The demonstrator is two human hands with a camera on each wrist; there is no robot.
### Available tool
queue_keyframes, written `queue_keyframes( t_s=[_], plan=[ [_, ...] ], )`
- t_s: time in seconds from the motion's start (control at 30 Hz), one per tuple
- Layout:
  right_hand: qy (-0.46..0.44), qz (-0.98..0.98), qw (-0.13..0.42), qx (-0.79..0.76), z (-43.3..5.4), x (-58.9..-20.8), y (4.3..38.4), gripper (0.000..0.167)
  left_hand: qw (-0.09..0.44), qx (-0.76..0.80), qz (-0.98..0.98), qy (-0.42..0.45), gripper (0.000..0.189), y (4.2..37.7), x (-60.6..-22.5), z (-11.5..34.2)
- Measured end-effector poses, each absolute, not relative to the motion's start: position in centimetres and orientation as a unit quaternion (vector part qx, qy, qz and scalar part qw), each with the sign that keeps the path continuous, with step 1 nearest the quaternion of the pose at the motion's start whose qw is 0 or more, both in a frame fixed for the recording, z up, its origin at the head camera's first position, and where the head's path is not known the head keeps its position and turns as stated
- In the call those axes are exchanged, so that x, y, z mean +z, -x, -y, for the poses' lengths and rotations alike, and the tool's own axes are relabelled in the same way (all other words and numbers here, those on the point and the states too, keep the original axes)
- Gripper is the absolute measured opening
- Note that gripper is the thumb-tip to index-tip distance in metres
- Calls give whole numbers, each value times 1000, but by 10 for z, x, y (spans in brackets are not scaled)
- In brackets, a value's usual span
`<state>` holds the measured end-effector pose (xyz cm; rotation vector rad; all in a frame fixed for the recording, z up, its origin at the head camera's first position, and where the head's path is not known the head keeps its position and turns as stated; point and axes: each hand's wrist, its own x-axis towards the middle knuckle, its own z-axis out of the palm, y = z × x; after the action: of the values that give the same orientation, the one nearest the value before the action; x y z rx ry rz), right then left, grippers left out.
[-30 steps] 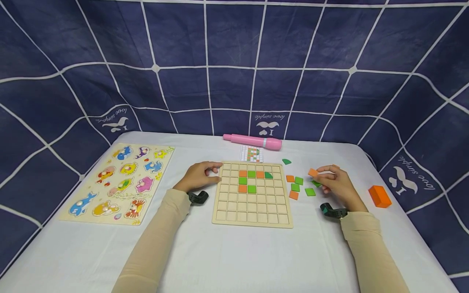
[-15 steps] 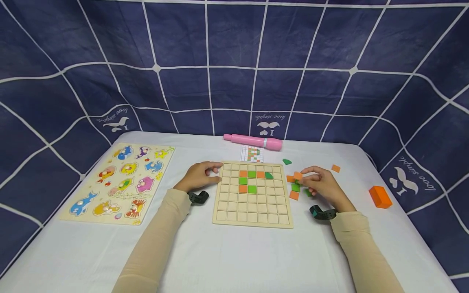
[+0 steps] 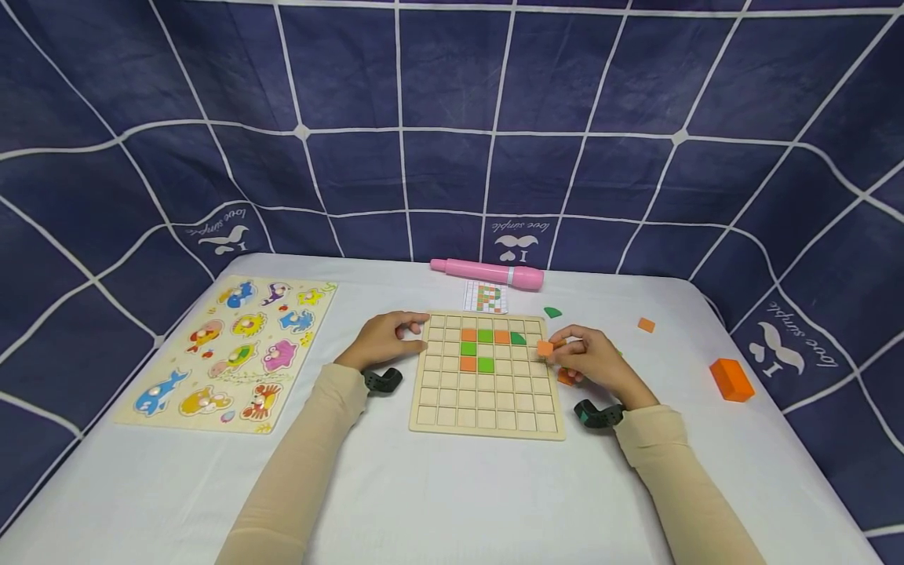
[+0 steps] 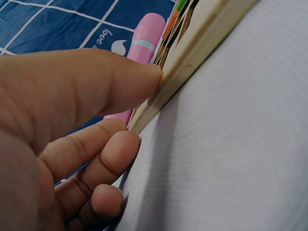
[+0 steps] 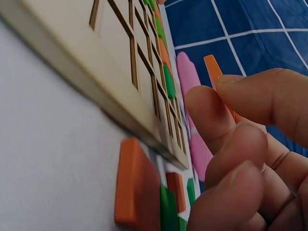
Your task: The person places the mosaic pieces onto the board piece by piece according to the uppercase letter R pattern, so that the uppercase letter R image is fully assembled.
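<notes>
My right hand pinches an orange square tile between thumb and fingers, at the right edge of the wooden grid board. In the right wrist view that orange tile is seen edge-on, raised above the board. My left hand rests at the board's left edge; its thumb touches the rim and the other fingers lie near the far corner. Several orange and green tiles sit in the board's upper cells, with a dark green quarter-round tile at their right end. Loose tiles are partly hidden by my right hand.
Behind the board lie a printed pattern card and a pink microphone-shaped thing. A green quarter-round piece and an orange tile lie loose. An orange block stands far right; a sea-animal puzzle lies left.
My right hand has carried the orange tile leftward, over the loose tiles, to the board's right edge. Another orange tile, earlier hidden, now shows farther right. My left hand stays put.
</notes>
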<state>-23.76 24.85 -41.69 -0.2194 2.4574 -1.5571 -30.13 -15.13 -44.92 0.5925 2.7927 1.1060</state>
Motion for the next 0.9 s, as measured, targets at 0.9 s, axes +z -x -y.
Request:
queue_keyframes(
  t_s=[0.9],
  plan=[
    [167,-837,148,-499,-202,-423,247,25,43,362,-913,-182,59,304,-452,151]
  ],
)
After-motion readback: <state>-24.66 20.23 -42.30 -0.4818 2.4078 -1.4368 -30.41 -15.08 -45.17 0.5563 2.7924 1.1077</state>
